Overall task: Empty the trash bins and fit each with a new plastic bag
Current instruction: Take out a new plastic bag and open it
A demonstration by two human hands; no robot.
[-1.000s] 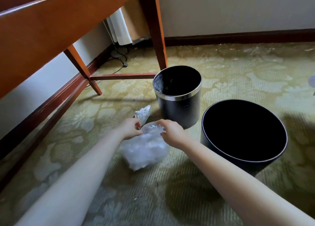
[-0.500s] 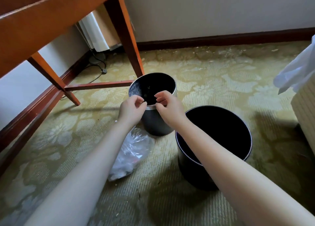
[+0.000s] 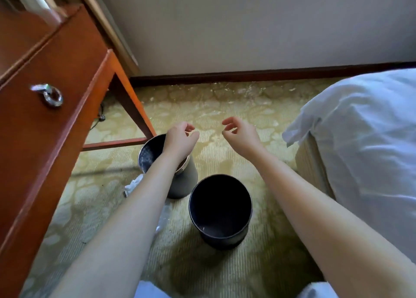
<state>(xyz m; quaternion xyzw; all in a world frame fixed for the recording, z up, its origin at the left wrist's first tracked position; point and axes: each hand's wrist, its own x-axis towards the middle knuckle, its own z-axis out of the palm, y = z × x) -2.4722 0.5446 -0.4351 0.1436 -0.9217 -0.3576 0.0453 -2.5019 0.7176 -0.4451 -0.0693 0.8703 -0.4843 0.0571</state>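
Note:
Two dark round bins stand on the carpet. The smaller bin with a silver rim point(image 3: 155, 153) is partly hidden by my left forearm. The larger black bin point(image 3: 220, 210) stands nearer, bare inside with no bag. A crumpled clear plastic bag point(image 3: 135, 185) lies on the floor left of the bins, mostly behind my left arm. My left hand point(image 3: 180, 138) and right hand point(image 3: 240, 133) are raised above the bins, fingers loosely curled, holding nothing I can see.
A wooden desk with a ring-pull drawer point(image 3: 48, 95) fills the left side; its leg point(image 3: 132, 104) stands beside the smaller bin. A bed with white linen point(image 3: 360, 140) is on the right. The wall and dark baseboard point(image 3: 247, 74) lie ahead.
I have risen, so the view looks down from higher up. Both hands left the crumpled bag, passed the smaller bin's rim, then lifted apart above the bins.

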